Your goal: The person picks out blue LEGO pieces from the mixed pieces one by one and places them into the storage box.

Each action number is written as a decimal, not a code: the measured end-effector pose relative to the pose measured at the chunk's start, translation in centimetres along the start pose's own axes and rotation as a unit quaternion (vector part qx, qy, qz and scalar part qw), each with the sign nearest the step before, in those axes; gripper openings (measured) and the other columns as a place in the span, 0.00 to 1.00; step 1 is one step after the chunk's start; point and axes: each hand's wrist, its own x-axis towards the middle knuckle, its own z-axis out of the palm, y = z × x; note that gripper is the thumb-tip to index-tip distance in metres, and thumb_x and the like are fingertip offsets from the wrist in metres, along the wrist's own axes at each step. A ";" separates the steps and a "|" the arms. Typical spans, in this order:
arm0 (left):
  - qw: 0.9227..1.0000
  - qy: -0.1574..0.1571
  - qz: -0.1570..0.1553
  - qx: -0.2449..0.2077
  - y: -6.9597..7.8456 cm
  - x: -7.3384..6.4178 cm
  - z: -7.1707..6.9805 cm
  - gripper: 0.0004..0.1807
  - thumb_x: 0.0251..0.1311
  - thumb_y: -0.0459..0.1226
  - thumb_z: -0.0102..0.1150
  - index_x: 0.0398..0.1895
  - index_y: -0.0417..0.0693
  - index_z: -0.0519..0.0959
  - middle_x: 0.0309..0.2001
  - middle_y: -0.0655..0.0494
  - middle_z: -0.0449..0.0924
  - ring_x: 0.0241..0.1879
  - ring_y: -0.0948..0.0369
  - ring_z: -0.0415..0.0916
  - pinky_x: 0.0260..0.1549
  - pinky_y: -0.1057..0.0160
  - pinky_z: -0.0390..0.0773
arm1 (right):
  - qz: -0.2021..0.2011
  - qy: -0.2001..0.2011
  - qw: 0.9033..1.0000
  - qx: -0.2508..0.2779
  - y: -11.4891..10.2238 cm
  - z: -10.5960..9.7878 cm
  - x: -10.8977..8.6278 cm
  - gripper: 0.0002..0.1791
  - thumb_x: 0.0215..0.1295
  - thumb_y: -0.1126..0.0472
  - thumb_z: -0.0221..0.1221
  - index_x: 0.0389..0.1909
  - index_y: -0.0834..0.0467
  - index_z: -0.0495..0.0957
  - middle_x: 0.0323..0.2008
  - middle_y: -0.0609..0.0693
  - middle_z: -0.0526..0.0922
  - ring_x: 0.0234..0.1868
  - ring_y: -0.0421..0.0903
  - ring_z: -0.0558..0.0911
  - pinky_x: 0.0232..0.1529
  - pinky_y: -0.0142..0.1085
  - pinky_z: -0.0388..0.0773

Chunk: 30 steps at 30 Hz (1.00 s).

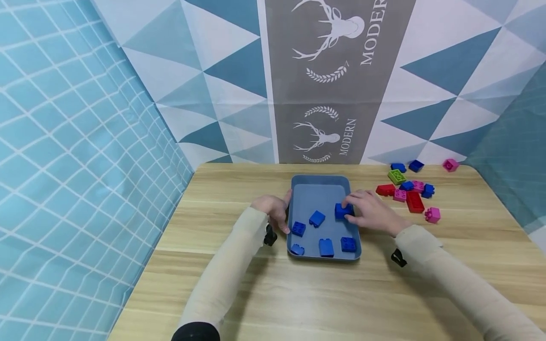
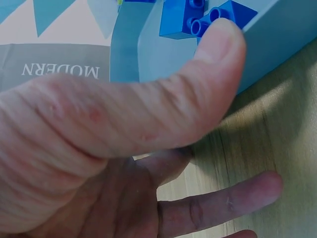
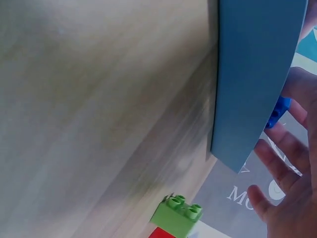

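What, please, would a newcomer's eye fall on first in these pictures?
Probably the blue tray on the wooden table, where the right hand pinches one of several blue bricks. Next come the scattered multicoloured bricks right of the tray, then the white deer on the grey panel behind.

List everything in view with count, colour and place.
table: 1, tan, centre
tray: 1, blue-grey, on table
tray bricks: 6, blue, in tray
loose bricks: 11 (4 blue, 4 pink, 2 red, 1 green), right of tray
backdrop: 1, blue-white-grey, behind table
grid cloth: 1, blue, left
side cloth: 1, teal, right
sleeves: 2, beige, foreground
dark objects: 3, black, near sleeves
left hand: 1, bare, beside tray
right hand: 1, bare, pinching brick
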 end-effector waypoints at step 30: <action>1.000 0.019 -0.020 0.004 0.5 -0.5 0.2 0.75 0.51 0.42 0.79 0.80 0.70 0.21 0.40 0.47 0.88 0.34 0.56 0.85 0.51 0.50 0.79 | -0.001 -0.009 1.000 -0.023 -0.2 1.4 -0.8 0.21 0.65 0.55 0.68 0.59 0.50 0.82 0.61 0.62 0.81 0.67 0.66 0.72 0.66 0.70 0.63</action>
